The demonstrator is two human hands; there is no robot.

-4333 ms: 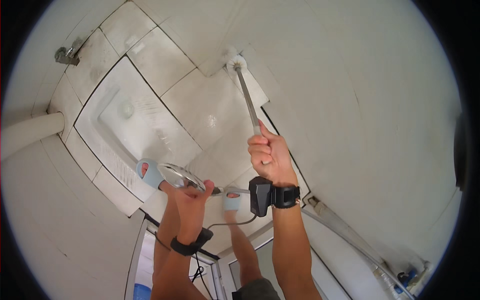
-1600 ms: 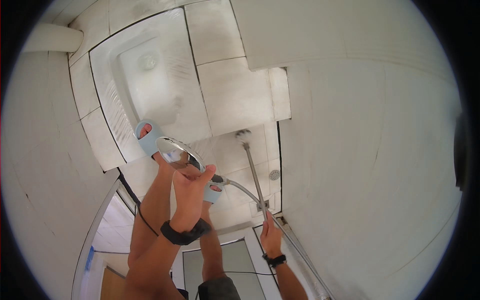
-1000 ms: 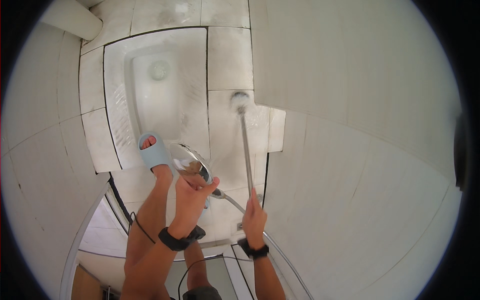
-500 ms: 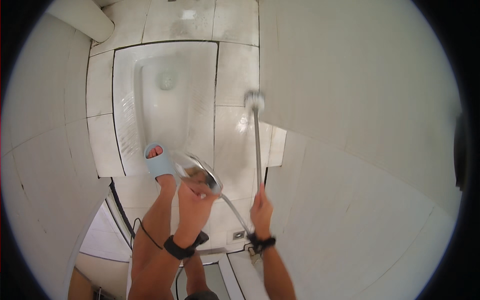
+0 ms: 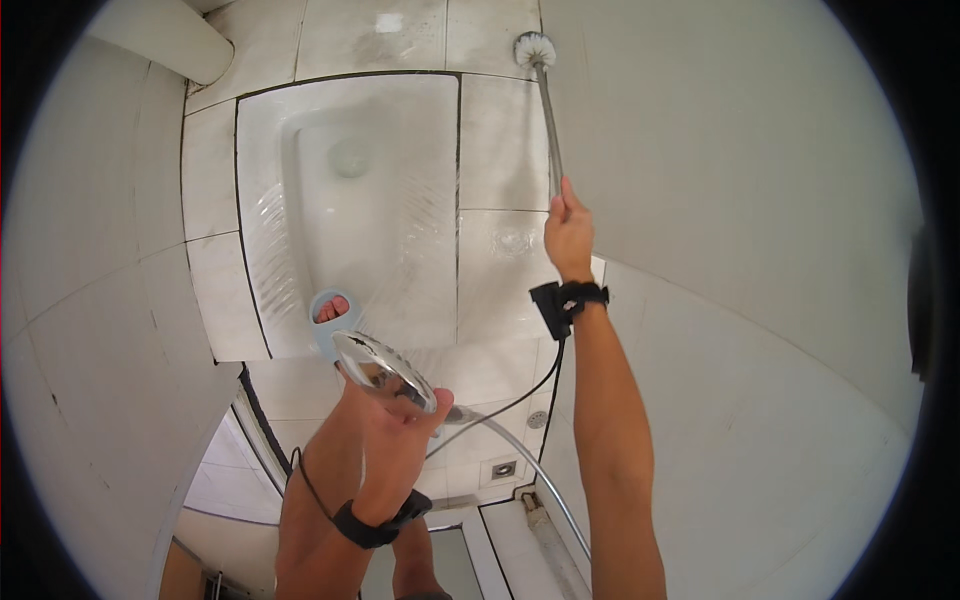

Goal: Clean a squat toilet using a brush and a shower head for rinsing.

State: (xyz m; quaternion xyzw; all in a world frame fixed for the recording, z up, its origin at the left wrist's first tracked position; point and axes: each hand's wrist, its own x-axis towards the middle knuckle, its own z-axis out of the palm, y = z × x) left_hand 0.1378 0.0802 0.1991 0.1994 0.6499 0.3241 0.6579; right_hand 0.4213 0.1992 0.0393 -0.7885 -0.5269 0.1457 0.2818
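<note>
My right hand point(image 5: 570, 240) is closed round the grey handle of a toilet brush point(image 5: 550, 120), arm stretched forward. The brush's round white bristle head rests at the far floor tiles, close to the right wall. Nearer to me, my left hand point(image 5: 398, 430) grips a chrome shower head point(image 5: 383, 370), tilted, with its broad round face turned away from me. A metal hose point(image 5: 520, 450) runs from it toward the lower right. Left of the brush lies a white squat toilet point(image 5: 430, 200) set into the floor.
Wet, stained tiles point(image 5: 505, 245) surround the toilet. My foot in a light blue slipper point(image 5: 328, 312) stands at its near edge. Walls rise on both sides, with a pipe point(image 5: 165, 40) at the far left. A floor drain point(image 5: 504, 469) and a thin black cable point(image 5: 500, 408) are near me.
My right hand has moved forward and slightly right, taking the brush head from beside the toilet to the far tiles. The shower head stays in my left hand, shifted slightly nearer to me.
</note>
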